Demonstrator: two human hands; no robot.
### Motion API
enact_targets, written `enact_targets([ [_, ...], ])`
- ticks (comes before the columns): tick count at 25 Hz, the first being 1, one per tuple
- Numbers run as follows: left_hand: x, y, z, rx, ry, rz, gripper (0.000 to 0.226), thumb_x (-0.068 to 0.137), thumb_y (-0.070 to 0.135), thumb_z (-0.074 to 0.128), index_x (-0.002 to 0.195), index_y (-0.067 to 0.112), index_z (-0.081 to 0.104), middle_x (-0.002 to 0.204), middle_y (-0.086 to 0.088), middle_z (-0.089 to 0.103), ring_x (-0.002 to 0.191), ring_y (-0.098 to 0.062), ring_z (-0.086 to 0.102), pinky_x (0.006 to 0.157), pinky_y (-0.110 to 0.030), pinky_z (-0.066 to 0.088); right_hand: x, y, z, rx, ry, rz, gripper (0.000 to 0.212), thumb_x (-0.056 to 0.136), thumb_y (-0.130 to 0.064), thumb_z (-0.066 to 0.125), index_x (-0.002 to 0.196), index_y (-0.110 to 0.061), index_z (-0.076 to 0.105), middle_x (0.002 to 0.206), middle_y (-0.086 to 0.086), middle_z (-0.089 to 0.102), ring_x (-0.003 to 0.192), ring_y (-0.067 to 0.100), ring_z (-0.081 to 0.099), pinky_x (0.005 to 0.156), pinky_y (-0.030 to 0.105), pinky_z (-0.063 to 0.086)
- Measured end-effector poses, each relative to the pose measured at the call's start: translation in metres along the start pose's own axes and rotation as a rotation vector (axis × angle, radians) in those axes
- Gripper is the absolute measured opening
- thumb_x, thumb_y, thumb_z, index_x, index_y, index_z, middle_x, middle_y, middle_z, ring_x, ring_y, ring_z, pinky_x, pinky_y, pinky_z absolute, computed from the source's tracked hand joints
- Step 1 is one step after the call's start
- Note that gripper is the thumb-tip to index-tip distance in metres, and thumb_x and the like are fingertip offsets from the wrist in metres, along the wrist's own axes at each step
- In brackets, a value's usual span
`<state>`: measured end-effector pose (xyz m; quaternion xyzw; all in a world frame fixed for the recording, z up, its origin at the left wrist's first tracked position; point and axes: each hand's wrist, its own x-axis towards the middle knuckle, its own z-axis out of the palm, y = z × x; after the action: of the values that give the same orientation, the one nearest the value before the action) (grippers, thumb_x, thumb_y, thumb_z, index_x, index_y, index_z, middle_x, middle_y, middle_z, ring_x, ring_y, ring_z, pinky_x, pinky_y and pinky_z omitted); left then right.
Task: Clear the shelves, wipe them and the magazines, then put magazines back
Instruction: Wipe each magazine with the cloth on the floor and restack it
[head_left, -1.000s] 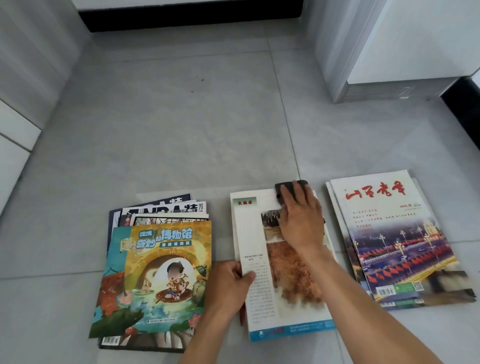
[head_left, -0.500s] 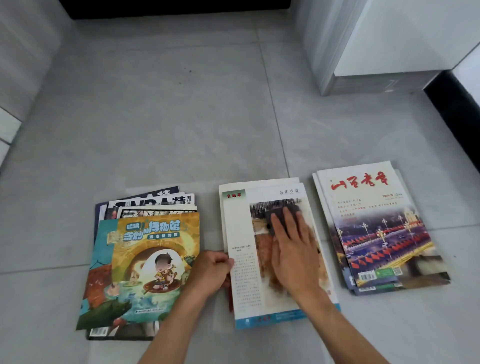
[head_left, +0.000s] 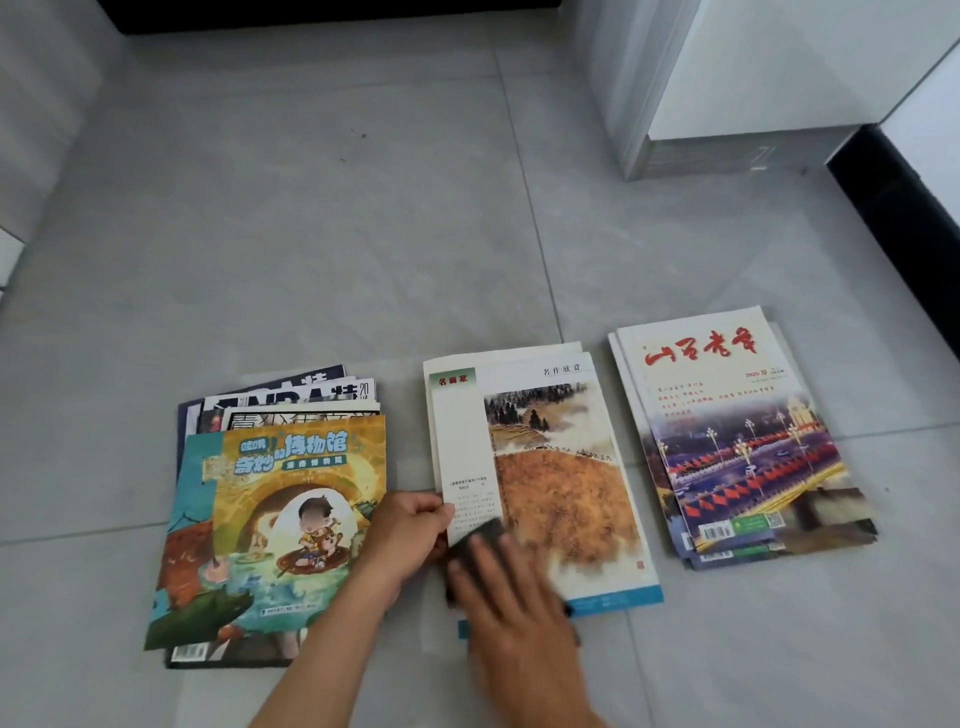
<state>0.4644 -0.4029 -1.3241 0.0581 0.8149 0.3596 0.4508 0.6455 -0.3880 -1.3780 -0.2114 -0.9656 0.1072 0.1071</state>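
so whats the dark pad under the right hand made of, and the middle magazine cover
The dark pad looks like soft cloth or sponge: matte, dark grey, no shine, though blur leaves it open. The middle magazine looks like coated paper, thin and flat with a printed painting; its sheen is slight.

- Grey tiled floor (head_left: 322, 234) with pale grout lines fills most of the frame.
- White cabinet (head_left: 779, 67) at upper right.
- Black strip (head_left: 332, 8) along the top edge.
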Motion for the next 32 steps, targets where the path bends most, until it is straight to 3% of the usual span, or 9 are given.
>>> enact_targets([
  [3,-0.001,-0.003,-0.005,-0.015,-0.021,0.019,0.018,0.092,0.015,0.066,0.08,0.016,0.078,0.078,0.006,0.077,0.079,-0.019,0.071,0.074,-0.029,0.055,0.01,0.012,-0.007,0.093,-0.076,-0.129,0.054,0.085,-0.03,0.052,0.138,-0.035,0.056,0.154,-0.007,0.043,0.146,0.022,0.034,0.114,0.042,0.038],
  [9,-0.018,0.008,0.004,-0.231,-0.1,0.097,0.026,0.091,0.001,0.063,0.103,0.021,0.073,0.091,-0.003,0.078,0.068,-0.014,0.069,0.055,-0.023,0.055,0.083,0.094,-0.038,0.282,0.005,0.572,0.045,0.101,-0.03,0.042,0.144,-0.024,0.051,0.158,-0.002,0.037,0.149,0.028,0.025,0.117,0.053,0.032],
  [13,-0.031,0.034,0.024,-0.759,-0.249,0.135,0.032,0.09,0.008,0.056,0.118,0.011,0.07,0.126,-0.011,0.067,0.112,-0.017,0.066,0.086,-0.023,0.057,0.136,0.042,-0.078,1.15,-0.087,0.752,0.038,0.103,-0.026,0.05,0.138,-0.042,0.052,0.14,-0.015,0.057,0.134,0.004,0.049,0.115,0.031,0.036],
  [16,-0.042,0.048,0.024,-0.971,-0.38,0.147,0.042,0.092,0.016,0.044,0.128,0.002,0.061,0.125,-0.02,0.065,0.108,-0.032,0.067,0.073,-0.031,0.06,0.133,0.028,-0.1,1.378,-0.063,0.736,0.048,0.09,-0.038,0.069,0.135,-0.043,0.054,0.119,-0.014,0.071,0.113,0.008,0.066,0.102,0.039,0.05],
  [20,-0.037,0.055,0.01,-0.852,-0.288,0.3,0.038,0.084,0.012,0.055,0.116,-0.005,0.065,0.119,-0.013,0.07,0.107,-0.029,0.068,0.076,-0.032,0.056,0.133,0.046,-0.128,1.451,0.11,0.709,0.056,0.079,0.013,0.065,0.116,-0.029,0.068,0.103,-0.002,0.076,0.085,0.011,0.07,0.064,0.024,0.053],
  [24,-0.018,0.046,-0.016,-0.788,-0.243,0.331,0.063,0.062,0.038,0.085,0.119,0.018,0.066,0.116,-0.006,0.072,0.113,-0.029,0.063,0.084,-0.037,0.05,0.114,0.081,-0.154,1.841,-0.113,0.618,0.071,0.045,0.003,0.083,0.112,-0.014,0.068,0.102,0.012,0.076,0.089,0.024,0.074,0.065,0.028,0.058],
  [27,-0.023,0.035,-0.038,-0.72,-0.483,0.254,0.067,0.031,0.038,0.101,0.089,0.015,0.078,0.096,-0.014,0.075,0.078,-0.023,0.069,0.055,-0.024,0.052,0.104,0.11,-0.163,1.815,-0.262,0.568,0.087,0.025,-0.019,0.101,0.108,-0.013,0.076,0.106,0.02,0.074,0.094,0.032,0.073,0.073,0.037,0.059],
  [30,-0.032,0.044,-0.049,-0.569,-0.475,0.23,0.075,0.031,0.032,0.102,0.098,0.011,0.074,0.107,-0.017,0.073,0.094,-0.031,0.072,0.069,-0.034,0.057,0.107,0.138,-0.156,1.596,-0.251,0.721,0.107,0.028,-0.026,0.103,0.127,-0.013,0.063,0.115,0.018,0.072,0.106,0.034,0.07,0.09,0.044,0.052],
  [32,-0.031,0.055,-0.042,-0.445,-0.269,0.278,0.066,0.044,0.031,0.098,0.102,0.016,0.07,0.102,-0.005,0.076,0.098,-0.025,0.072,0.079,-0.037,0.06,0.111,0.143,-0.147,1.352,-0.155,0.776,0.086,0.046,-0.023,0.1,0.124,-0.018,0.064,0.113,0.009,0.074,0.103,0.025,0.071,0.092,0.036,0.051],
])
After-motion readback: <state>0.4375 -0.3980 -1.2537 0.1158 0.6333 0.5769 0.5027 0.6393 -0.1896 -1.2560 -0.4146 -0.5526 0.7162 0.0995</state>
